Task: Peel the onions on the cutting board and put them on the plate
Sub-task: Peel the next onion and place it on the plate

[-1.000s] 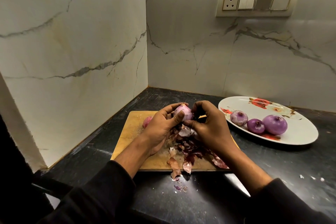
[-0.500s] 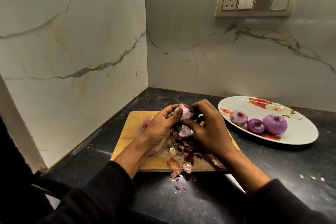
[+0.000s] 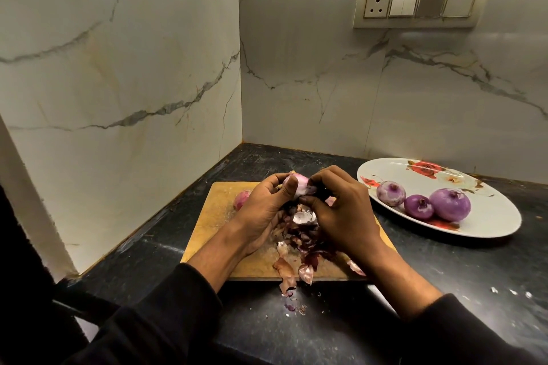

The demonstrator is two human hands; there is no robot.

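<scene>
Above the board (image 3: 213, 216), both hands (image 3: 261, 210) apparently grip onion (image 3: 298, 187).

Worktop (image 3: 444, 290): bare dark strip between cutting board (image 3: 213, 216) and plate (image 3: 489, 216), passable. Near edge: peel scraps (image 3: 293, 270) spill off the board. Left and rear: marble walls (image 3: 118, 98) close the corner. Plate's near half carries three peeled onions (image 3: 419, 204).

Black stone countertop (image 3: 444, 290), scuffed, with pale specks (image 3: 510, 292) near the right edge. White marble-look wall panels (image 3: 118, 68) with grey veins, meeting in a corner behind the counter. Cream switch plate (image 3: 422, 1) high on the back wall, with a three-pin socket (image 3: 377, 5) at its left end and switches beside it.
</scene>
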